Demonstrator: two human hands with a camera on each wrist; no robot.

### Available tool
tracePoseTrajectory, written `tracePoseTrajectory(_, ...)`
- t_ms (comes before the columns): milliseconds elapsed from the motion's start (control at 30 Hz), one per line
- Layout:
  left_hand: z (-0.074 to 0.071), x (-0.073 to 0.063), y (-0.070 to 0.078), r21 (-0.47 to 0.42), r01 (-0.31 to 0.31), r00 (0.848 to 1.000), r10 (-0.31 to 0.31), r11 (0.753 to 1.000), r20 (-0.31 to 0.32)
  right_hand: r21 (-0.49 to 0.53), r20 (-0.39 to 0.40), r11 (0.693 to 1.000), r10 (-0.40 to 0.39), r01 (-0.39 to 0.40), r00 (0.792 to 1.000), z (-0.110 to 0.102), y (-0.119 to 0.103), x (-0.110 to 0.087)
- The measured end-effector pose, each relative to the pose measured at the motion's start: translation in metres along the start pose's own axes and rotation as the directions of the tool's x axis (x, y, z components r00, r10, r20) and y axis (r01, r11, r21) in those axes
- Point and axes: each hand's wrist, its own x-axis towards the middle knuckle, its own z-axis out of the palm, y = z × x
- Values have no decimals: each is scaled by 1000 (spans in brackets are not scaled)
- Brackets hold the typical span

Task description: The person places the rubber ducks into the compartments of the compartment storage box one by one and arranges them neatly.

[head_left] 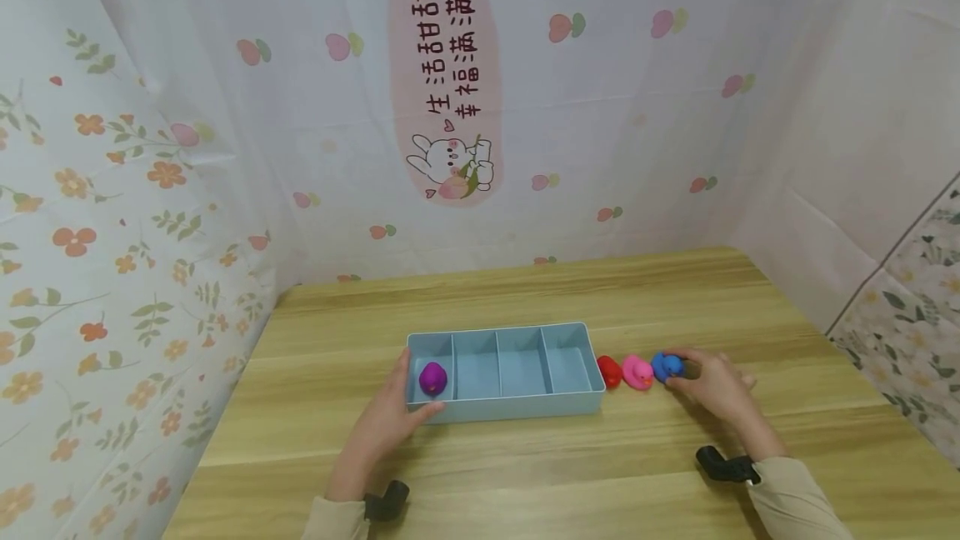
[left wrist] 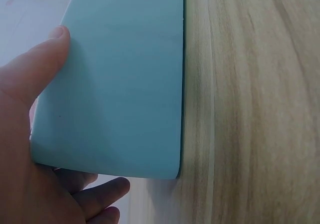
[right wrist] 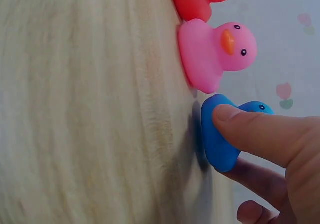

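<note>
A light blue tray [head_left: 517, 408] with a row of compartments sits on the table. My left hand [head_left: 384, 419] grips its left end, thumb [left wrist: 47, 58] against the front wall and fingers round the end wall. Inside the leftmost compartment is a purple rubber duck [head_left: 432, 378]. Right of the tray, my right hand [head_left: 716, 382] pinches a blue rubber duck [right wrist: 217, 139] between thumb and fingers; a dark shadow shows under it. Beside it stands a pink rubber duck [right wrist: 200, 53]. A red rubber duck [head_left: 610, 372] is between the pink one and the tray's right end.
The wood-grain table [head_left: 525, 473] stretches around the tray on all sides. A printed cloth [head_left: 637, 132] hangs behind it, and a flowered cloth [head_left: 112, 273] borders the left. Black wrist mounts [head_left: 723, 465] sit on both forearms.
</note>
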Motion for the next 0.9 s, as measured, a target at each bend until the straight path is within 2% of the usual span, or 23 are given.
tracePoseTrajectory(300, -1, -1, -2, -14, -5, 1000, 5, 1000, -9, 19, -4, 1000, -9, 9, 1000, -12, -7, 4)
tracePoseTrajectory(567, -1, -1, -2, -21, 2, 1000, -2, 1000, -3, 39, -17, 998, -52, 53, 998, -16, -17, 10)
tracePoseTrajectory(900, 0, 0, -3, -18, -18, 1000, 18, 1000, -18, 3, -83, 995, -98, 99, 992, -17, -40, 16)
